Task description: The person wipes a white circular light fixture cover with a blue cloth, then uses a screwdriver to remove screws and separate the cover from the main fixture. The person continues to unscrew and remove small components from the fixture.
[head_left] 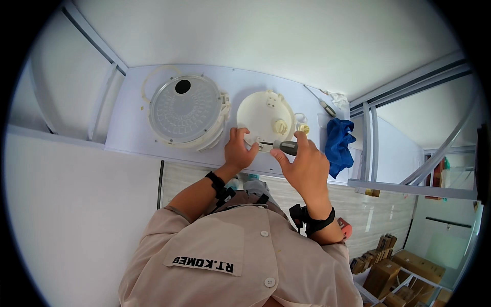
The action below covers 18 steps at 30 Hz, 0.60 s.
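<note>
A round cream plastic lid (250, 110) lies on the white table with its hollow inside facing up. My left hand (240, 150) grips its near left rim, fingers over the edge and thumb close to a small bracket. In my right hand (308, 165) is a screwdriver (288, 148) with a grey and white handle. Its shaft points left, and the tip meets the small bracket (259, 143) on the lid's near edge. Whether a screw sits under the tip is too small to tell. Inside the lid stands a round cream knob-like part (280, 126).
Left of the lid stands a round white appliance (189, 110) with a translucent disc on top and a black oval. At right lie a yellowish cap (303, 128), a second screwdriver (327, 108) and a blue cloth (339, 143). Metal frame posts (366, 138) rise at the table's right end.
</note>
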Tool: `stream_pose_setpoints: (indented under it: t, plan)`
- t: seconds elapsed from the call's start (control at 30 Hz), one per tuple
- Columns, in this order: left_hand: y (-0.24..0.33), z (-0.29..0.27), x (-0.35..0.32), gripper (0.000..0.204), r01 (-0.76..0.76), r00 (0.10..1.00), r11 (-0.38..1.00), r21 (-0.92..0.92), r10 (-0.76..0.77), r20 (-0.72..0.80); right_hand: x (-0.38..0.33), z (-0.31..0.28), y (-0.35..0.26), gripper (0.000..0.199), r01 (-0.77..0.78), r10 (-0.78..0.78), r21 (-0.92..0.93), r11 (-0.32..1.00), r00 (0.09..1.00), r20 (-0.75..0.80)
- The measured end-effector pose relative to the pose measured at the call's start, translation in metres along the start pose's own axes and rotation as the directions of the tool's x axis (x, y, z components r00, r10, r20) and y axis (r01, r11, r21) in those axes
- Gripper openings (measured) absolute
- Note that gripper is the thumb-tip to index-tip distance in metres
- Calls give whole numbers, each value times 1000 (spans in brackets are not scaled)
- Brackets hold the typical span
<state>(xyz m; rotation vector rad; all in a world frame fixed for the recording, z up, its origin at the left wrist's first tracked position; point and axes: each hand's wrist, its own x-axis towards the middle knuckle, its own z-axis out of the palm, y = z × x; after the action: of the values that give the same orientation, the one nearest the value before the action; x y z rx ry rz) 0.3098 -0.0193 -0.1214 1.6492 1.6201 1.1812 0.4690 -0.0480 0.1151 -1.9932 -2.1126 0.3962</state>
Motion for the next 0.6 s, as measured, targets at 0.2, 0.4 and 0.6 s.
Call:
stream_pose_setpoints:
  t: [0.2,0.4,0.6]
  plan:
    - [0,1,0,45,-17,999,1000,1,17,-45,5,8,18,42,463,-438,93,882,876,-201]
    - [-1,0,-1,45,-45,997,999,15,46,-58,-1,0,3,43,102,-105,-42,994,993,-62]
    - [1,0,-1,45,-61,996,998,-8,61,-63,12,12,20,42,476,-435,110,873,859,-269]
